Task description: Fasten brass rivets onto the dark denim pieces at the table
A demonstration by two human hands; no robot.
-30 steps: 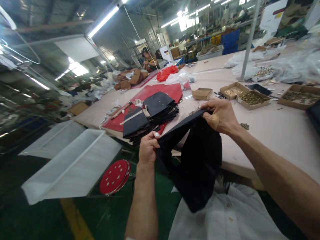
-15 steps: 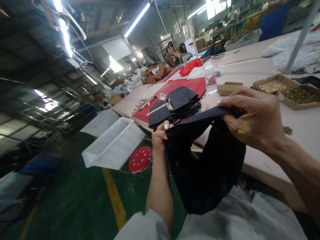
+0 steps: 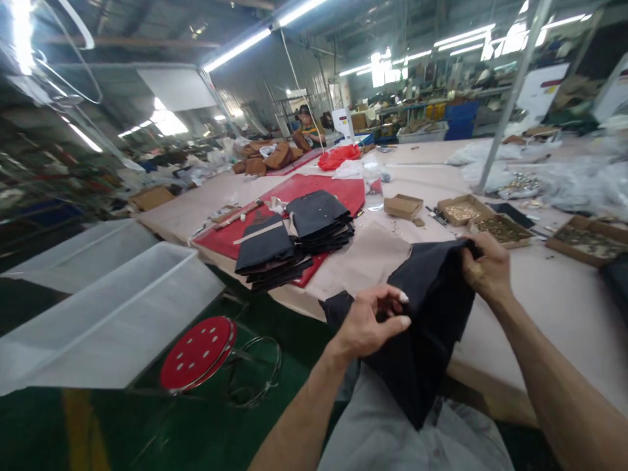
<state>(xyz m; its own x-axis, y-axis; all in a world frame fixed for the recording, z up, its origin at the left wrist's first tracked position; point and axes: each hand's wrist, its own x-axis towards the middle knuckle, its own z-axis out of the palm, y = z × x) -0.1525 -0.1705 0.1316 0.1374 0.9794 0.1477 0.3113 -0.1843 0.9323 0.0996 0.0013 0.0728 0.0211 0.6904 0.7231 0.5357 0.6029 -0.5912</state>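
Note:
A floppy black fabric piece [image 3: 432, 307] hangs in front of me, its lower point over my lap. My right hand [image 3: 488, 265] grips its upper right corner between thumb and fingers. At its left side is my left hand [image 3: 370, 320], fingers curled against the fabric, with a gap between thumb and index tip. White coverings show on those two tips. A flap of the fabric sticks out left of that hand. Beyond, stacked black pieces [image 3: 318, 219] lie on a red sheet [image 3: 338, 186], partly strapped with a pale strip.
Small cardboard trays [image 3: 464, 210] of metal bits sit at the right, near a metal pole [image 3: 513, 98]. A hammer [image 3: 240, 214] lies on the red sheet. Left of the table [image 3: 304, 301] are white bins [image 3: 112, 314] and a red stool [image 3: 199, 353]. A person [image 3: 307, 124] is far back.
The view has swung right. The fabric went from stretched between both hands to bunched and hanging from the right hand. My left hand left its corner and moved in along the fabric.

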